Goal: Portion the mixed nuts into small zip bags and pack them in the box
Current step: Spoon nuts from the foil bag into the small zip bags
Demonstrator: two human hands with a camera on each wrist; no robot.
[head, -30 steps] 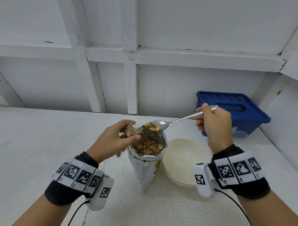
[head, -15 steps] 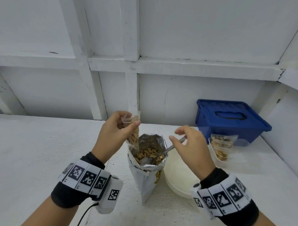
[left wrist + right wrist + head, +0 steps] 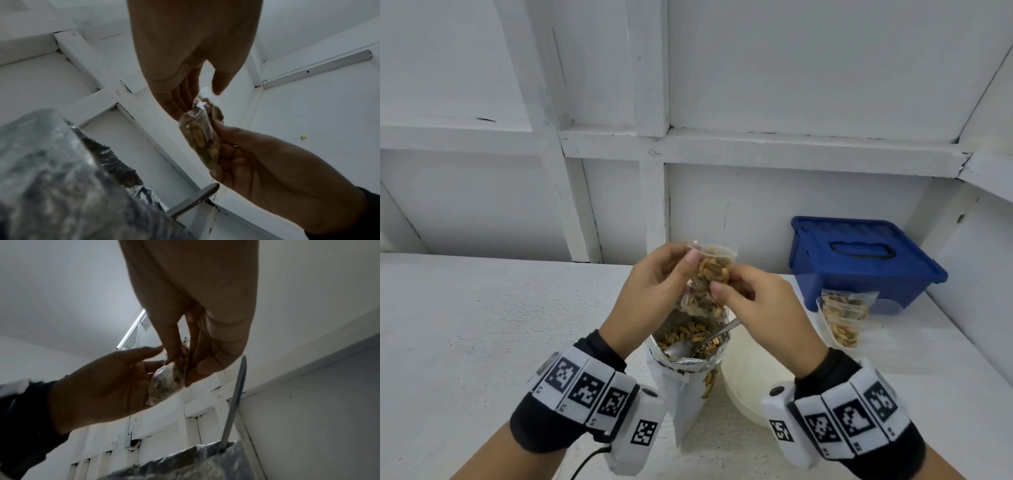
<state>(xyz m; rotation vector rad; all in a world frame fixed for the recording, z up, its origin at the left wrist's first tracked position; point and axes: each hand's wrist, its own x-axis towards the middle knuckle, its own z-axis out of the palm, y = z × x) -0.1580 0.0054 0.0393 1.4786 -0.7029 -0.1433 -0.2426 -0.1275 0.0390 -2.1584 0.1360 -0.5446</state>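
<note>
A small clear zip bag (image 3: pixel 710 277) full of mixed nuts hangs above the big foil nut pouch (image 3: pixel 688 356). My left hand (image 3: pixel 654 284) pinches its top left corner. My right hand (image 3: pixel 750 301) pinches its right side. The same zip bag (image 3: pixel 202 138) shows between both hands in the left wrist view, and the bag (image 3: pixel 166 384) shows in the right wrist view too. The spoon (image 3: pixel 698 344) lies in the foil pouch, free of either hand. The blue-lidded box (image 3: pixel 859 260) stands at the back right, lid on. A filled zip bag (image 3: pixel 844 317) leans in front of it.
A cream bowl (image 3: pixel 750 377) sits right of the foil pouch, under my right wrist. White wall panels rise behind the table (image 3: pixel 482 325). The spoon handle (image 3: pixel 236 395) sticks up out of the pouch close to my right hand.
My right hand dropped the spoon into the foil pouch and came up to the small bag. My left hand lifted the bag higher above the pouch.
</note>
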